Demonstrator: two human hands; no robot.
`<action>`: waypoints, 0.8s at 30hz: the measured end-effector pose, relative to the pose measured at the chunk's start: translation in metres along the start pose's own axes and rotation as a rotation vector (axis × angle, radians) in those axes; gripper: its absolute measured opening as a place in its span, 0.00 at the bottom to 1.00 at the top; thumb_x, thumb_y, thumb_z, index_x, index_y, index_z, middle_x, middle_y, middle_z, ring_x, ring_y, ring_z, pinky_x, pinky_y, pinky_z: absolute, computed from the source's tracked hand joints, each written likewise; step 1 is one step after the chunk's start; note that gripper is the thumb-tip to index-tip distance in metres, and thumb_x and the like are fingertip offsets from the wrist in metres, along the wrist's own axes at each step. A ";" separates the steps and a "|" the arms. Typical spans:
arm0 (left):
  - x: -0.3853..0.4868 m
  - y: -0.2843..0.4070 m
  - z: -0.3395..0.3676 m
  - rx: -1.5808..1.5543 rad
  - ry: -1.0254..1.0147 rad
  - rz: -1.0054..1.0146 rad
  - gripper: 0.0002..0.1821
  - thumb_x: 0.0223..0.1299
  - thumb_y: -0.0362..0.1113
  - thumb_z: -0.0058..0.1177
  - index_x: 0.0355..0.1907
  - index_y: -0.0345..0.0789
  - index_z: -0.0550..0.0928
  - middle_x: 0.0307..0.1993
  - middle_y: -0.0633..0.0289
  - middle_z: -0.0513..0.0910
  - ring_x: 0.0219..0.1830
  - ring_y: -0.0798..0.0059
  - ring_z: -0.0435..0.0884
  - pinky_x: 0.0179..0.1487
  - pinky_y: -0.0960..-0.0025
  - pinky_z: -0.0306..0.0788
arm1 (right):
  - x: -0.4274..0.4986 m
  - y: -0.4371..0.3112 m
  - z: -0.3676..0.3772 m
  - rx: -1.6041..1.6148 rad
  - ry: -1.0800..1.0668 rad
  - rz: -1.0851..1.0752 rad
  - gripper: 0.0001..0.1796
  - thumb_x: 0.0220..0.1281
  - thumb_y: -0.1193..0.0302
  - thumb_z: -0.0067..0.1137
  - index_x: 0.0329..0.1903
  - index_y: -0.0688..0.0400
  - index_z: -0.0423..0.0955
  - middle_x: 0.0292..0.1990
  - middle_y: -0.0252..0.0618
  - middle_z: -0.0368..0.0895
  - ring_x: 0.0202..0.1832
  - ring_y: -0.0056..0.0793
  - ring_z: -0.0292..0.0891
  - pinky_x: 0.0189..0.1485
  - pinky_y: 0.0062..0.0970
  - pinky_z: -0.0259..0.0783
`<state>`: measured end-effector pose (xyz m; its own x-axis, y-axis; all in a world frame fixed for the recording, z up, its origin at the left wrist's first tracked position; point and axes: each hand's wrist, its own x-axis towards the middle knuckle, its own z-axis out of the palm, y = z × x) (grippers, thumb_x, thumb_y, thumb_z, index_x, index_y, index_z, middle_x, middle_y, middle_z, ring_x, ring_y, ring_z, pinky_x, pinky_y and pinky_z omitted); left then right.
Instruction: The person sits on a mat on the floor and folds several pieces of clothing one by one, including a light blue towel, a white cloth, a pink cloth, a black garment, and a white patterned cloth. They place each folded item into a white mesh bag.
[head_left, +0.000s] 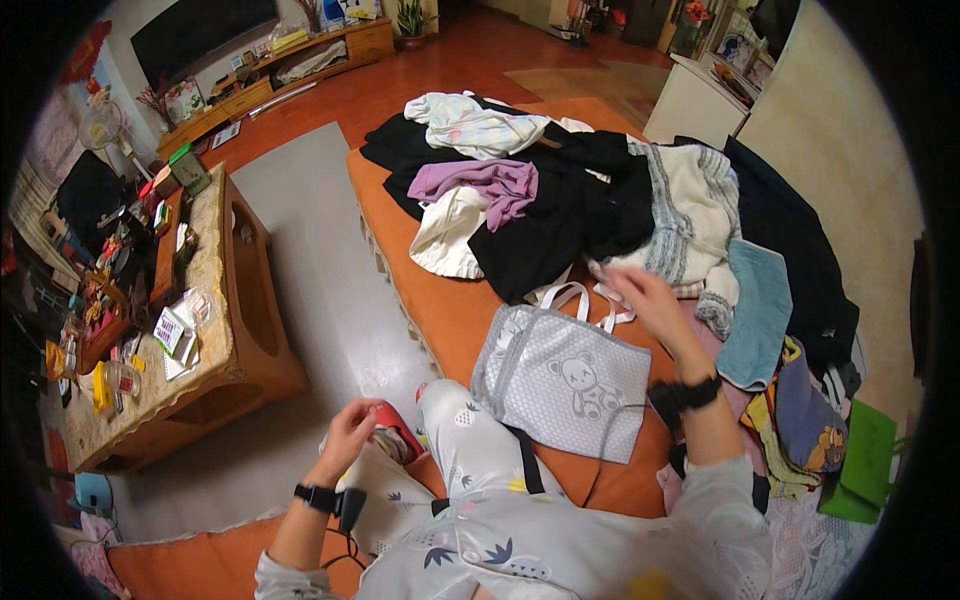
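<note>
My left hand (351, 436) hovers above my left thigh, fingers loosely bent and nothing visible in it. My right hand (643, 298) reaches forward over the pile, blurred by motion; whether it pinches anything is unclear. Just beneath it are white straps (616, 315) of a light-grey fabric item (555, 382) with a bear print, lying flat beside my leg. Ahead of the right hand spreads a black garment (555, 232). A cream-and-grey knitted sweater (694, 199) lies just beyond, to the right. A blue-green cloth (756, 315) is draped farther right.
The clothes lie on an orange-covered couch (405, 292). Among them are a purple garment (480, 184), a white garment (450, 232) and a patterned light cloth (480, 124). A green paper bag (859, 465) stands at right. A cluttered table (214, 307) is at left. A cable (596, 480) crosses near my lap.
</note>
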<state>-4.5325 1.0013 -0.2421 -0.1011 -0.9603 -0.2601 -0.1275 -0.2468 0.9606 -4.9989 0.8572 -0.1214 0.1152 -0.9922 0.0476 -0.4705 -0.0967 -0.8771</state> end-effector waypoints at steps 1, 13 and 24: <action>-0.010 -0.006 -0.005 0.027 0.069 0.003 0.12 0.63 0.28 0.48 0.49 0.34 0.78 0.27 0.69 0.72 0.29 0.84 0.71 0.32 0.78 0.67 | 0.036 -0.013 0.012 0.169 -0.043 -0.080 0.16 0.68 0.65 0.50 0.50 0.63 0.75 0.34 0.36 0.80 0.31 0.18 0.76 0.31 0.17 0.71; -0.018 -0.048 -0.001 0.499 0.448 0.261 0.07 0.55 0.27 0.50 0.36 0.36 0.81 0.27 0.57 0.78 0.27 0.62 0.77 0.32 0.68 0.70 | 0.341 0.040 0.084 0.186 0.354 0.212 0.36 0.58 0.48 0.57 0.60 0.64 0.67 0.55 0.46 0.71 0.50 0.36 0.70 0.38 0.33 0.74; 0.000 -0.053 -0.013 0.511 0.417 0.251 0.05 0.54 0.28 0.51 0.31 0.37 0.81 0.24 0.58 0.78 0.24 0.62 0.77 0.28 0.66 0.69 | 0.411 0.002 0.116 0.745 0.382 -0.210 0.14 0.62 0.71 0.52 0.49 0.62 0.75 0.42 0.38 0.80 0.39 0.29 0.78 0.40 0.28 0.73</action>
<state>-4.5131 1.0125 -0.2919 0.1854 -0.9753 0.1201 -0.6077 -0.0178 0.7939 -4.8508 0.4580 -0.1593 -0.2291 -0.9309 0.2845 0.2391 -0.3371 -0.9106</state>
